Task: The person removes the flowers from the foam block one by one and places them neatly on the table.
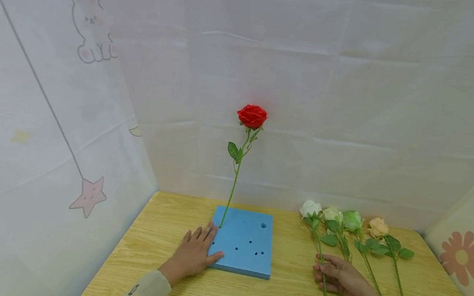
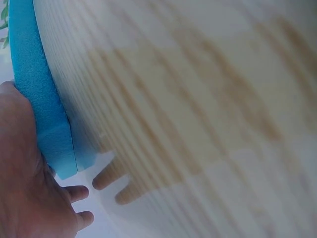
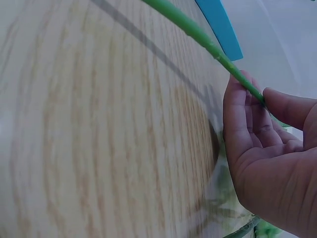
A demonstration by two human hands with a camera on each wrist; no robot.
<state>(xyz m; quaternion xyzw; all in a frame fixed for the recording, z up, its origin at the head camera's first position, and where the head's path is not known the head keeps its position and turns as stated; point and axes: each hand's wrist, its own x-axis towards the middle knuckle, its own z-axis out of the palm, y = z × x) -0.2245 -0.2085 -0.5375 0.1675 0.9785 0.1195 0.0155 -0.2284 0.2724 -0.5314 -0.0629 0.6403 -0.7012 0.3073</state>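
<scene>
My left hand point(image 1: 193, 254) rests with fingers outstretched on the left edge of a blue foam block point(image 1: 249, 263) that has several holes in its top. A red artificial rose point(image 1: 252, 116) stands in one of those holes near my left fingertips, its long stem leaning a little to the right. Over on the right, my right hand point(image 1: 345, 281) pinches the green stem point(image 3: 214, 50) of a white rose point(image 1: 310, 208) between thumb and fingers. In the right wrist view the stem is raised off the table, with its shadow below. The left wrist view shows my hand against the block's side.
Beside the white rose lie a cream rose point(image 1: 333, 215), a light green rose point(image 1: 353, 221) and a peach rose point(image 1: 378, 228), stems toward me. The wooden table point(image 1: 127, 269) ends at a hanging white cloth point(image 1: 369, 107) at the back and sides.
</scene>
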